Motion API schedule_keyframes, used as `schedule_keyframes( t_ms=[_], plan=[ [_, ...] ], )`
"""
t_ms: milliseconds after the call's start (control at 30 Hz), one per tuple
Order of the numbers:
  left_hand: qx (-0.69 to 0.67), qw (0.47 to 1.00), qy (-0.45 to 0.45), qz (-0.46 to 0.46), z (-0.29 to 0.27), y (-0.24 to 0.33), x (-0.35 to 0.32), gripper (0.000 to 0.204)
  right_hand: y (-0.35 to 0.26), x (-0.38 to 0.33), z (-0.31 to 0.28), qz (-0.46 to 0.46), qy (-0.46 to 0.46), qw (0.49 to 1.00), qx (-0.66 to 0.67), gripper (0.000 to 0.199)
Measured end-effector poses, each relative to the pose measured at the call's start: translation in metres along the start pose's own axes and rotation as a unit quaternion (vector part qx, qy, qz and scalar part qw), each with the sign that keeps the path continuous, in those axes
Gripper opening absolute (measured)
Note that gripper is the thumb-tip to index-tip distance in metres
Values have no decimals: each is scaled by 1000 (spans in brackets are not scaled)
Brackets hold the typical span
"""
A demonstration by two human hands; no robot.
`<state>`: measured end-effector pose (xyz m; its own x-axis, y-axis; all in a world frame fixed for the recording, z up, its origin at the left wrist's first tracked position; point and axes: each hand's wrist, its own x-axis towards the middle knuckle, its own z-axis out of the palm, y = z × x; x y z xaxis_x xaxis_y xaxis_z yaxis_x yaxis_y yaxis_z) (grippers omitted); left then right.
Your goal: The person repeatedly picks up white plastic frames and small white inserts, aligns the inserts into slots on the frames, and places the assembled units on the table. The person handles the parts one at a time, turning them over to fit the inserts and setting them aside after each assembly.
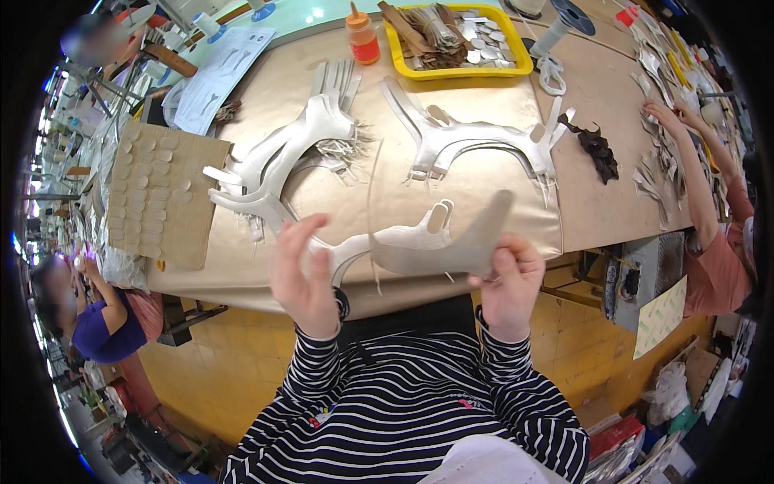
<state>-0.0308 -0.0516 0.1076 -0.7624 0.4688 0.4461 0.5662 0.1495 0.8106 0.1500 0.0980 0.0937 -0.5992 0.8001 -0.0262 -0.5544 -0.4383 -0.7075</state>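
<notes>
My right hand (513, 280) pinches the edge of a thin, curved grey piece (443, 252), blurred and held above the near edge of the table. My left hand (302, 270) is raised with its fingers apart and holds nothing. Just beyond it, a pale, branched strap-like piece (266, 206) lies on the table, its near strip (395, 236) running right behind the grey piece. More such white pieces (318, 121) are stacked at the middle left, with frayed ends. Another branched white set (484, 137) lies farther back, to the right.
A yellow tray (459, 74) of brown strips and white ovals stands at the back beside an orange bottle (362, 40). Cardboard with pale ovals (165, 194) lies left. Scissors (551, 74), a thread spool (556, 32) and black scraps (595, 152) are right. Other people work on both sides.
</notes>
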Motion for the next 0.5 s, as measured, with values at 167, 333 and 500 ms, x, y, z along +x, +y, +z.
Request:
schedule_keyframes(
  t_ms=[167,333,500],
  plan=[
    [-47,977,-209,-9,19,28,16,21,15,-9,15,64,22,987,-148,21],
    [-78,967,-239,-46,32,31,17,12,13,-15,14,50,7,984,-171,21],
    [-107,963,-239,-70,33,29,16,10,14,-16,11,64,10,983,-174,21]
  ],
)
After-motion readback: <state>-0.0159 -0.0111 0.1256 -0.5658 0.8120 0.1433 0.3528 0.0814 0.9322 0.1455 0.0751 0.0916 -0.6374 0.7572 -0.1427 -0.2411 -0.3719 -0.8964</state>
